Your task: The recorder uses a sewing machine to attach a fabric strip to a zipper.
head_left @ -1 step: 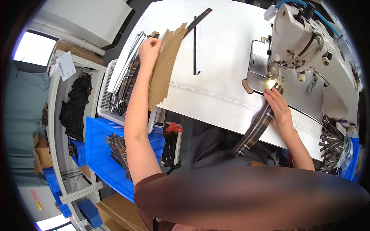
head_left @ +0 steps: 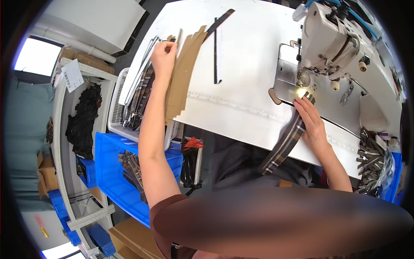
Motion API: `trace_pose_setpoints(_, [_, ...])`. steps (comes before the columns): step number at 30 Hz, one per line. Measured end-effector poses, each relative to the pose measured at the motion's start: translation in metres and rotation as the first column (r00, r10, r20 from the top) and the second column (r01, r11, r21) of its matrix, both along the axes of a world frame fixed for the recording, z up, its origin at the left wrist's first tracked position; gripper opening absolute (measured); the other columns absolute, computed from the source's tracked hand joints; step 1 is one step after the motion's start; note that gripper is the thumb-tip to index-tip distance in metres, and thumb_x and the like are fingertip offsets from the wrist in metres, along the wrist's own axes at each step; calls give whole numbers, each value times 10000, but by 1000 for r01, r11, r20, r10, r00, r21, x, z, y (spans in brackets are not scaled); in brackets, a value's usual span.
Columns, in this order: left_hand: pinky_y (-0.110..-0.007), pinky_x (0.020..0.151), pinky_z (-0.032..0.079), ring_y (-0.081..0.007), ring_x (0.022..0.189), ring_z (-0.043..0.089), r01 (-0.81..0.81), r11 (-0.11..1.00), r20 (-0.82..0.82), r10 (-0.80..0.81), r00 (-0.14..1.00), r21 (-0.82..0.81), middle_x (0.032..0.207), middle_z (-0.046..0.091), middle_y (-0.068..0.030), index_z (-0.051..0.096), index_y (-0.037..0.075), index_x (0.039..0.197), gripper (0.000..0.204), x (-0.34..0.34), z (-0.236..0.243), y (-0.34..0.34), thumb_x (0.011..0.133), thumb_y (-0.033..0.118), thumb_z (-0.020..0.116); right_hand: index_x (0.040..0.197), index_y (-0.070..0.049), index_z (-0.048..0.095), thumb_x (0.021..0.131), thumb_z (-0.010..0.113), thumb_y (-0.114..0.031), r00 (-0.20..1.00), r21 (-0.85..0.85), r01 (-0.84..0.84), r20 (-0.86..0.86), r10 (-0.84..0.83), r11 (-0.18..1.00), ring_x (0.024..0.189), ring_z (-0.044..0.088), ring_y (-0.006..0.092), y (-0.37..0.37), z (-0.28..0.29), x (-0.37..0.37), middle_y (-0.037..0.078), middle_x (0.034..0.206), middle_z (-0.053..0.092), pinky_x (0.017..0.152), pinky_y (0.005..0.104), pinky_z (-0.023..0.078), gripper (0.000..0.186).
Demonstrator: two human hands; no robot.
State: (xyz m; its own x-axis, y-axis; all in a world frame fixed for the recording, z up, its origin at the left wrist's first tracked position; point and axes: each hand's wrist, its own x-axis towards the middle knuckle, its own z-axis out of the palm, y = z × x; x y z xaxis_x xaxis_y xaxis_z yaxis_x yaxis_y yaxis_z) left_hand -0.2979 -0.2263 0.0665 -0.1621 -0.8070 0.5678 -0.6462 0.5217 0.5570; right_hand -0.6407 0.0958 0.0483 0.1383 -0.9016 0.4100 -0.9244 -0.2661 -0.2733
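Note:
My right hand (head_left: 312,129) presses its fingers together on the upper end of a plaid strip with a zipper (head_left: 282,149), its thumb hidden. Just in front of the fingertips is the lit needle area of a white sewing machine (head_left: 336,41). The lower end of the strip hangs over the table's near edge. At the far left, my left hand (head_left: 164,58) is closed in a pinch above the plaid strips (head_left: 140,97). A dark and brown end shows by its fingertips; what they hold is not clear. Beside that hand lies a fanned stack of brown paper strips (head_left: 186,77).
A white basket (head_left: 115,108) stands at the table's left edge, above a blue bin (head_left: 108,168) with plaid pieces. Dark narrow strips (head_left: 216,52) lie on the white table (head_left: 254,56). Several grey-brown strips (head_left: 371,162) are bundled at the right edge.
My left hand has shifted slightly left, and a thin brown strip now stands up beside its fingers. The right hand and zipper strip stay nearly still; the whole view has moved slightly.

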Motion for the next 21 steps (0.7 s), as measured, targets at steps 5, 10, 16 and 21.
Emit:
trace_pose_setpoints(5, [-341,584,516,-239,681,620,564,787,508,-391,768,-248,885,645,-120,601,9,819,35,-58,-24,144,805,33,622,1177,-56,634,634,621,87,993,-131,-7,-114,-9,991,1138,559,328,-1,1,-2,133,1314,555,931,399,488,561])
trace_pose_setpoints(10, [-321,672,536,-268,831,650,678,734,399,-610,685,-41,1036,624,-149,637,-36,1002,265,-81,-9,253,744,23,654,1240,-156,642,597,627,59,994,-28,-11,-106,8,1000,940,569,281,12,3,-8,121,1279,564,787,371,462,678])
trace_pose_setpoints(16, [-432,865,488,-279,1135,574,661,730,502,-644,577,177,1294,559,-120,597,26,1214,429,-92,-12,246,813,143,697,1203,1,610,543,639,82,997,-41,-37,-77,34,998,957,574,293,21,0,-26,123,1238,571,808,378,517,666])
trace_pose_setpoints(21, [-606,997,343,-234,1305,457,666,742,620,-558,552,74,1412,502,-53,541,90,1315,530,-135,-24,220,835,250,701,1136,-9,633,642,667,-20,988,-61,-43,-148,34,997,999,597,281,18,6,-28,132,1207,601,817,371,520,495])
